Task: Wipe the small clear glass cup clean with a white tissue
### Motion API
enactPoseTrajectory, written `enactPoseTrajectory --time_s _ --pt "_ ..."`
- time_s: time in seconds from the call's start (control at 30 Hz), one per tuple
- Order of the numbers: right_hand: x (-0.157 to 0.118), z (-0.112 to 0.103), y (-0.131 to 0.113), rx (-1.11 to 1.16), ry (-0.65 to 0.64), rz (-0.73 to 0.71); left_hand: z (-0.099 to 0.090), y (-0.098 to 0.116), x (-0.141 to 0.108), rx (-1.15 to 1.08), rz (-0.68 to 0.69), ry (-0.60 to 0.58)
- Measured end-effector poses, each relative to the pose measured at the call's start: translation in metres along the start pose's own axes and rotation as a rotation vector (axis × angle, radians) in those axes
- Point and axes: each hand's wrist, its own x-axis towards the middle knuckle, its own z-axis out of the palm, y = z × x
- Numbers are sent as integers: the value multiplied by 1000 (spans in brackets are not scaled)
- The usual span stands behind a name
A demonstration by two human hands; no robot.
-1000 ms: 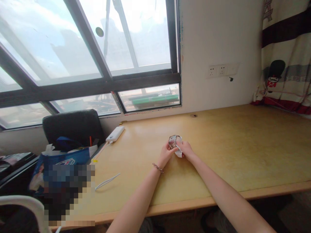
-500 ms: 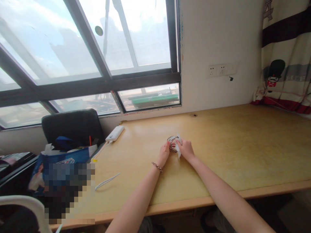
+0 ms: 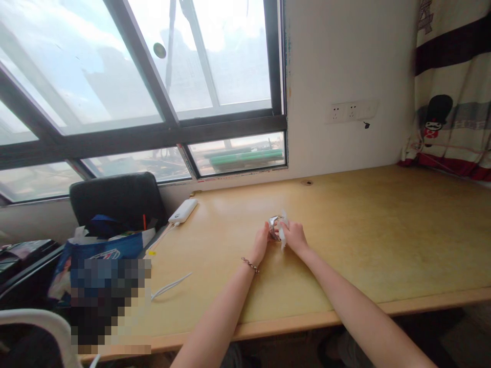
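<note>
Over the middle of the desk (image 3: pixel 345 240), my left hand (image 3: pixel 261 243) is closed on the near-left side of a shiny silver bangle-like ring (image 3: pixel 273 228). My right hand (image 3: pixel 294 236) pinches a thin white tissue-like sheet (image 3: pixel 283 240) at the ring's right side. Part of the tissue sticks up above my right fingers and part hangs below them. Several fingertips show inside the ring, and the covered part of its rim cannot be seen. A beaded bracelet (image 3: pixel 250 265) circles my left wrist.
A white power bank (image 3: pixel 183 211) with cables lies at the desk's left. Nearer, a white cable (image 3: pixel 171 286) rests by the left edge. Beyond that edge stand a black chair (image 3: pixel 117 197) and a blue bag (image 3: pixel 103 250). Wall sockets (image 3: pixel 352 110) sit above the desk.
The ring has turned in my hands: its dark patterned side faced me before, and a smooth silver surface shows now. Both hands stay in nearly the same place.
</note>
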Motion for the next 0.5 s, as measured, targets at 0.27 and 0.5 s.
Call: enactPoseTrajectory --time_s 0.27,0.5 --pt "7 10 10 47 20 217 7 13 -10 212 114 -72" --pt "4 10 9 168 -119 277 5 13 -9 271 133 43"
